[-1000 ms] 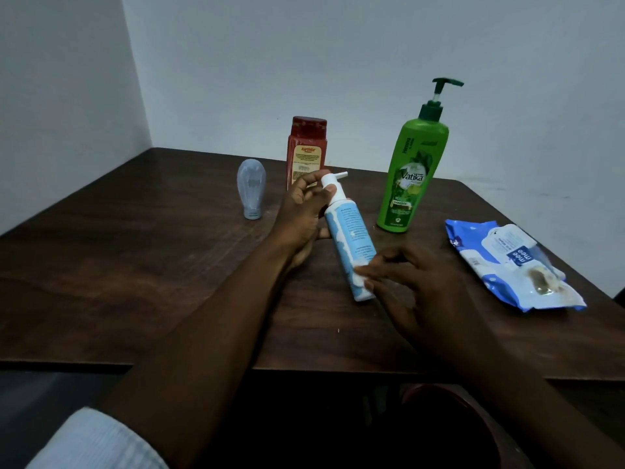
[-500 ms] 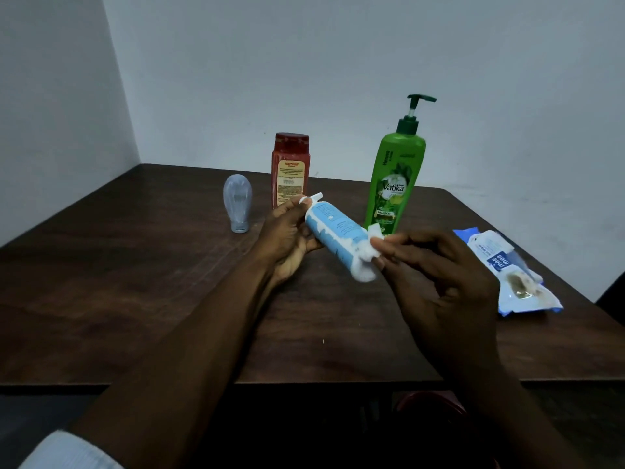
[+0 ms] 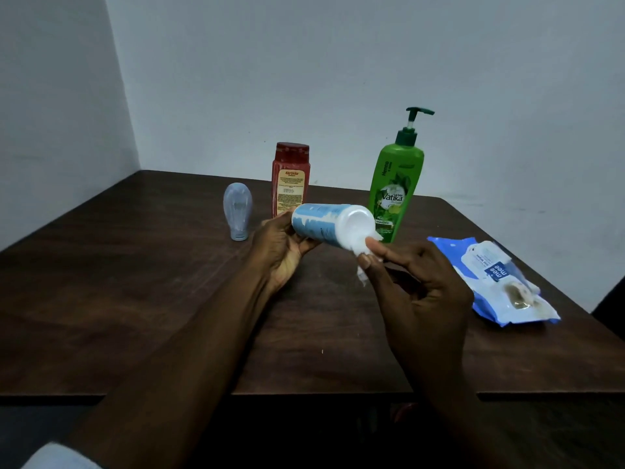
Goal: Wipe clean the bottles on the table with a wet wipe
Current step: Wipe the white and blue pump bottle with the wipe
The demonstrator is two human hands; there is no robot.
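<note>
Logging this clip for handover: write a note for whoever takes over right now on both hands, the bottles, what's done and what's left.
The left hand grips the white-and-blue bottle off the table, tilted, base toward the camera.
The right hand pinches the wet wipe against that base.
The green pump bottle, red bottle and small clear bottle stand at the back of the table; the wipes pack lies at the right.
Done: the held bottle is being wiped. Left: finish it, set it down, then likely the other three; whether any is already clean cannot be told.
</note>
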